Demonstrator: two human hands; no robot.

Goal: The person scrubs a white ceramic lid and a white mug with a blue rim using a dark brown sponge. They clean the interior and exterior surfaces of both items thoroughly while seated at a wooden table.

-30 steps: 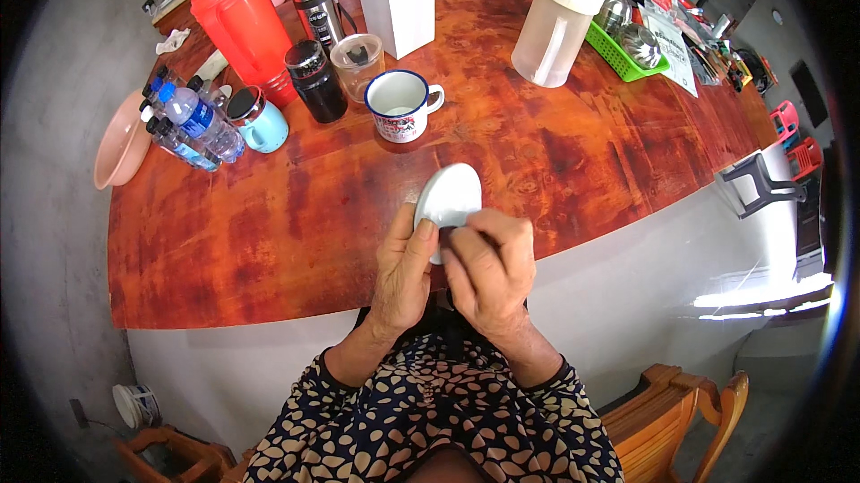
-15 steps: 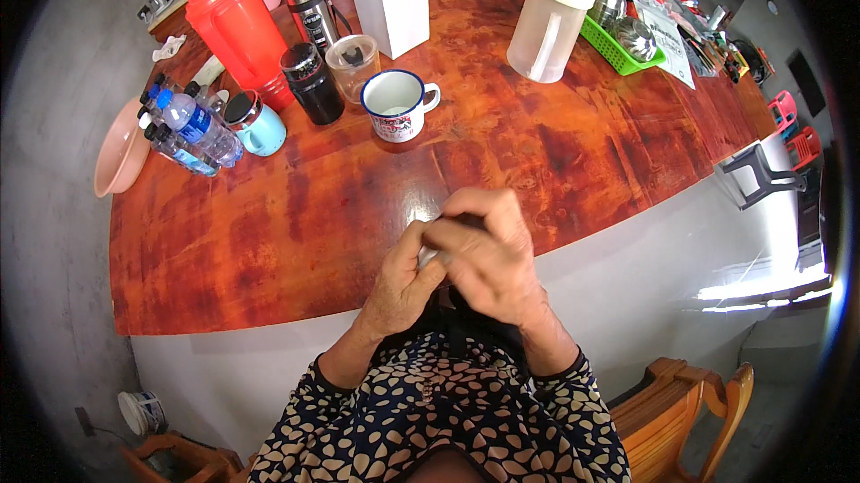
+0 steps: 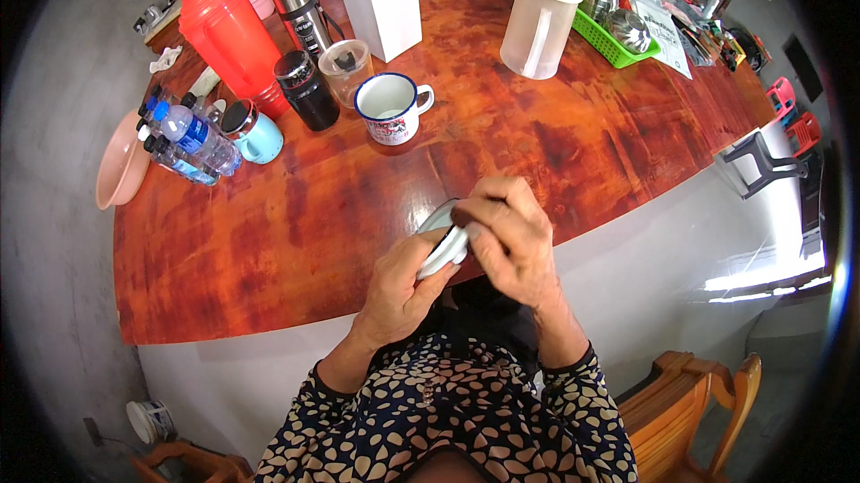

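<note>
Just above the near edge of the table I hold a white round lid (image 3: 444, 255), tilted on its side. My left hand (image 3: 397, 288) grips its lower left part, thumb on the near face and fingers behind. The bent fingers of my right hand (image 3: 514, 245) close on its upper right edge, where a small dark part shows between the fingers. Beyond my hands an open white enamel mug (image 3: 391, 126) with a blue rim and a printed side stands upright, handle to the right.
Behind the mug stand a black jar (image 3: 307, 93), a clear cup (image 3: 345, 80), a steel flask (image 3: 303, 17), a white box (image 3: 385, 12) and a red thermos jug (image 3: 228, 39). Bottles (image 3: 193, 142) and a blue cup (image 3: 257, 133) are left; a plastic pitcher (image 3: 540, 26) and green basket (image 3: 618, 51) right.
The lid has tilted and come into fuller view between my hands. My right hand has shifted slightly right, its fingers now at the lid's edge.
</note>
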